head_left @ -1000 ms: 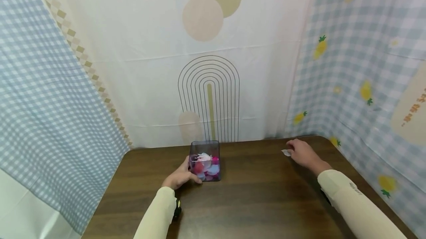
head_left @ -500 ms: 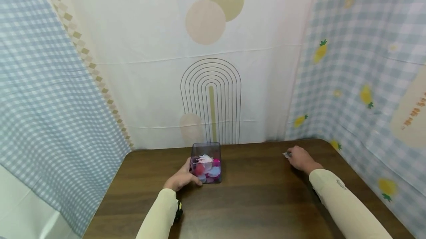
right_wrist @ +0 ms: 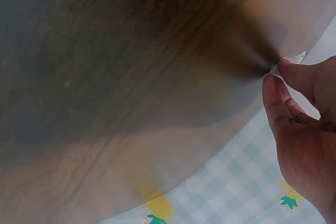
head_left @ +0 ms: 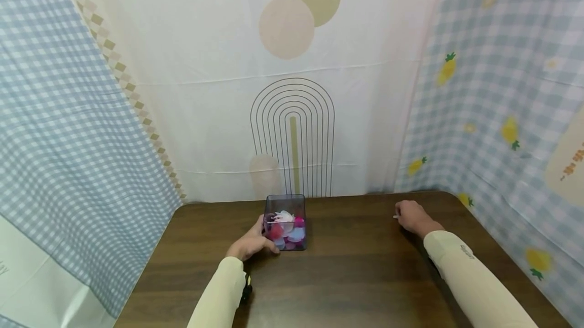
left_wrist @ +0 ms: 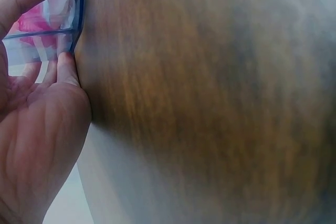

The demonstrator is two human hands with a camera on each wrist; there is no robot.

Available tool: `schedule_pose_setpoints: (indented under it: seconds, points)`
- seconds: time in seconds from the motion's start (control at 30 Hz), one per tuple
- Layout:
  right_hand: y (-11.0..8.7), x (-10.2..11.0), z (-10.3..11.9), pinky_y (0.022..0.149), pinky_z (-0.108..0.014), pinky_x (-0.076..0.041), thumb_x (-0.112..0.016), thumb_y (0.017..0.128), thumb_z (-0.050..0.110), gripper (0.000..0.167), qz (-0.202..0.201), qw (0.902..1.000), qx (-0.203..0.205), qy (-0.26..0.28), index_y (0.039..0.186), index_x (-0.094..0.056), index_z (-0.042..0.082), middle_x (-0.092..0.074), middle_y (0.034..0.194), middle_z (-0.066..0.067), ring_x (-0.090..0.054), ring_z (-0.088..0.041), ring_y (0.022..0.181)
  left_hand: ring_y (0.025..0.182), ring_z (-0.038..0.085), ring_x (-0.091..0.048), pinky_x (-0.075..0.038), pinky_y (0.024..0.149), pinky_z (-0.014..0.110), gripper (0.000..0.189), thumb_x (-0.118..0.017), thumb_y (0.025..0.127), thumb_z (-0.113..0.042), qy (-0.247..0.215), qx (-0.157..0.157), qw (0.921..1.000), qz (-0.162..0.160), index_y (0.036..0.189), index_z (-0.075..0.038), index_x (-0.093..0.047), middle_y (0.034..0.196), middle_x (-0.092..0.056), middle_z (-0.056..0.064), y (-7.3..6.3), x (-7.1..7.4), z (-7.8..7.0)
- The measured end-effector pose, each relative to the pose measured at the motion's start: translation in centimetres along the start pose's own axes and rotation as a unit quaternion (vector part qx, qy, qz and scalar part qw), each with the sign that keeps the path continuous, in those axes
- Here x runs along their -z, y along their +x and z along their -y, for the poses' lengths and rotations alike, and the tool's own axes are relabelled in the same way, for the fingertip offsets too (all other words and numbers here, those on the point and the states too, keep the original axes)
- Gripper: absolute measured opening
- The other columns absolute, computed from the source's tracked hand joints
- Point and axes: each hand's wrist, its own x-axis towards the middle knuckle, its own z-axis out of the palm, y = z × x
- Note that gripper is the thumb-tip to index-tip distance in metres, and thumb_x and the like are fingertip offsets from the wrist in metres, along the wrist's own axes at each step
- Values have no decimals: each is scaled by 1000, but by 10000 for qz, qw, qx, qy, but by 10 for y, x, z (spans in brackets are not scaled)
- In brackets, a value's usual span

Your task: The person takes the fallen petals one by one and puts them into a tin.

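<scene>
A clear, purple-tinted plastic box (head_left: 285, 197) stands on the brown table, filled with pink, white and pale blue petal-like pieces (head_left: 292, 234). My left hand (head_left: 248, 243) holds it from the left, thumb at the near side and the other fingers along the side and behind. In the left wrist view, the fingers of the left hand (left_wrist: 42, 124) show through the clear wall. Far to the right, my right hand (head_left: 412, 217) is low over the table. Between its thumb and fingertips it pinches a small, thin white piece (right_wrist: 296, 58), mostly hidden by the fingers.
The wood-grain table (head_left: 337, 277) has rounded far corners. A white patterned cloth (head_left: 205, 130) hangs along its far edge. Blue checked cloths hang at the left (head_left: 114, 155) and right (head_left: 493, 166), the right one close beside the table's edge.
The fingers of my right hand have closed further over the white piece, so less of it shows. My left hand still holds the box. The head view has shifted slightly.
</scene>
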Motion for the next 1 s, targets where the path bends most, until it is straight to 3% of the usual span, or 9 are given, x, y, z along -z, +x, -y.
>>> schedule_pose_setpoints:
  seconds: [0.33, 0.57, 0.7, 1.0]
  points:
    - [3, -4, -4, 64, -35, -39, -54, 96, -5, 21, -1, 9999, -111, -31, 80, -53, 9, -55, 76, -7, -47, -21, 69, 144, 33, -47, -36, 124, 54, 108, -87, 61, 8, -75, -30, 9999, -87, 153, -11, -35, 161, -47, 20, -2, -1, -1]
    - [4, -3, 2, 66, -39, -50, -57, 95, -6, 9, -170, 9996, -217, -72, 91, -60, 1, -68, 89, -16, -69, -30, 82, 143, 33, -48, -38, 124, 54, 108, -87, 61, 9, -69, -16, 9999, -114, 153, -11, -35, 159, -49, 20, -1, -2, -3]
    - [-1, 0, 21, 64, -39, -48, -61, 95, -6, 9, -632, 9980, -36, 90, 91, -58, 1, -67, 91, -17, -69, -34, 83, 144, 34, -48, -36, 125, 56, 109, -88, 61, 8, -73, -19, 9999, -72, 154, -11, -34, 159, -49, 20, 2, -2, -4]
    - [1, 7, 97, 66, -37, -49, -64, 104, 6, 10, -1501, 9832, 821, 633, 93, -65, 8, -70, 90, -11, -61, -18, 75, 143, 34, -47, -33, 127, 59, 109, -89, 60, 8, -59, 26, 9999, -102, 153, -11, -35, 159, -48, 19, -1, -2, -2]
